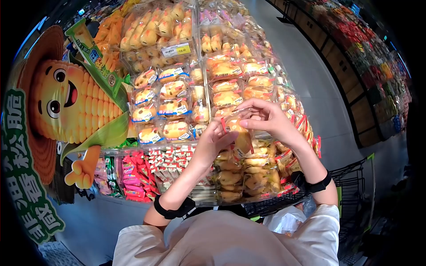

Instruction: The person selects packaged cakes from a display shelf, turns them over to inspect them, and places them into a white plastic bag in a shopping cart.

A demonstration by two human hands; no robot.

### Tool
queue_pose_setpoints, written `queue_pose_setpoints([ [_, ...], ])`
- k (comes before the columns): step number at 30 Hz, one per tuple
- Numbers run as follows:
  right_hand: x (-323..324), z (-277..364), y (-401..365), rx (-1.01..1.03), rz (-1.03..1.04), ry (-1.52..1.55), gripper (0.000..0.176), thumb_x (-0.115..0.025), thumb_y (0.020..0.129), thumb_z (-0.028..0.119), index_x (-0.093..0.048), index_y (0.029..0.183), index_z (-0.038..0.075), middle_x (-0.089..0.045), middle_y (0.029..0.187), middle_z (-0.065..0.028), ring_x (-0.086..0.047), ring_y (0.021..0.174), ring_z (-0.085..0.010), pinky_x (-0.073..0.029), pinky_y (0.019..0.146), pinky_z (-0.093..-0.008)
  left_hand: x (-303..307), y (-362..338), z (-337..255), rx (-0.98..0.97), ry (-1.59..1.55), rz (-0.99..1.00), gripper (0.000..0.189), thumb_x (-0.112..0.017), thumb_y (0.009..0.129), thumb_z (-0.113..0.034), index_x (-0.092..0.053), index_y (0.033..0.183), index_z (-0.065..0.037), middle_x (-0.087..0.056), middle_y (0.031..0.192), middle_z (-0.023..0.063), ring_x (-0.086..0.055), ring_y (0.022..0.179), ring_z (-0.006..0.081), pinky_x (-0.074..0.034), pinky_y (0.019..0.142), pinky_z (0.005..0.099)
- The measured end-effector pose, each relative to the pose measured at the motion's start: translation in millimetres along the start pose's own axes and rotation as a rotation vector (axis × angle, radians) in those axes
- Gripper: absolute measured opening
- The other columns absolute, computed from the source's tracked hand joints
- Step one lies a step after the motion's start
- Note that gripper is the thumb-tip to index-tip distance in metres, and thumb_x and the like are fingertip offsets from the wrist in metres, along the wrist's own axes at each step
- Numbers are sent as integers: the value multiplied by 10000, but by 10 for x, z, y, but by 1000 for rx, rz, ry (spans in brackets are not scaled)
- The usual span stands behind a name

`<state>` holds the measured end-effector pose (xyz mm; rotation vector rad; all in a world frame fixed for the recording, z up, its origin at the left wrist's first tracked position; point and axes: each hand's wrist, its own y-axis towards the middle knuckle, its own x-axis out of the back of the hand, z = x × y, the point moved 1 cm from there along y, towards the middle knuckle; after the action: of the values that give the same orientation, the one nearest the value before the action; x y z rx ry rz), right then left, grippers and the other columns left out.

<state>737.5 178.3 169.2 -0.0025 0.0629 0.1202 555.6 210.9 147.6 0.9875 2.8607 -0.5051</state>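
Observation:
A clear-wrapped bread roll (242, 141) with a red and white label is held up over the display, between my two hands. My left hand (212, 144) grips it from the left, thumb across the front. The fingers of my right hand (270, 119) pinch the wrapper near its upper right edge. Just below lie stacked packs of brown rolls (256, 177), partly behind my wrists. Beyond my hands sit rows of wrapped buns (226, 98) in clear trays.
A corn-character cardboard cutout (80, 99) stands at the left. Small pink and red snack packs (133, 175) fill the front bins. A black shopping cart (355, 186) with a white plastic bag (286, 220) is at my right. An aisle floor (306, 71) runs along the right side.

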Motion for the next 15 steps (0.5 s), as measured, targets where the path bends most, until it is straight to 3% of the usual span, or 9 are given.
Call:
queue_pose_setpoints([
  [1,-43,4,-1,23,-34,19,399,-713,803,117,-533,1147,22,-577,910,-2,-549,858,-55,-448,735,-204,-18,17,-2,-2,-216,16,294,-521,921,-59,-446,1205,-58,-566,1109,47,-565,984,111,-466,831,268],
  [4,-99,51,-46,77,-136,-65,456,-724,796,134,-509,1184,31,-553,867,6,-524,796,-43,-434,690,-200,-40,60,-35,-189,-407,-108,379,-568,898,-61,-382,1228,-65,-543,1133,72,-568,990,125,-483,829,285],
  [8,7,-77,-13,30,-124,-93,456,-743,778,156,-528,1163,37,-548,846,5,-508,736,-45,-428,666,-209,-14,162,-135,-351,-494,-80,388,-576,899,-104,-383,1236,-109,-550,1090,55,-566,993,131,-480,826,291],
  [9,55,-46,-12,32,-162,-180,445,-745,774,156,-538,1149,36,-550,840,5,-509,725,-48,-429,663,-212,22,190,-149,-332,-456,-72,395,-579,897,-103,-382,1239,-95,-542,1099,65,-550,1026,144,-472,855,317],
  [11,136,136,39,38,-239,-353,423,-750,767,158,-558,1122,34,-553,830,4,-510,702,-52,-431,658,-217,66,313,-237,-473,-328,-109,388,-589,889,-97,-404,1231,-81,-543,1102,66,-549,1025,147,-468,862,309],
  [14,333,224,235,249,-317,-560,428,-748,754,138,-559,1118,16,-597,888,-38,-548,721,-70,-453,655,-231,249,637,-386,-743,78,-185,325,-618,872,-91,-493,1169,-48,-572,1047,53,-566,968,137,-462,863,282],
  [15,378,223,315,300,-357,-550,437,-746,753,129,-547,1125,16,-601,902,-49,-561,725,-79,-461,651,-237,301,748,-421,-720,158,-196,309,-624,867,-89,-511,1150,-38,-581,1018,52,-570,947,132,-463,856,274],
])
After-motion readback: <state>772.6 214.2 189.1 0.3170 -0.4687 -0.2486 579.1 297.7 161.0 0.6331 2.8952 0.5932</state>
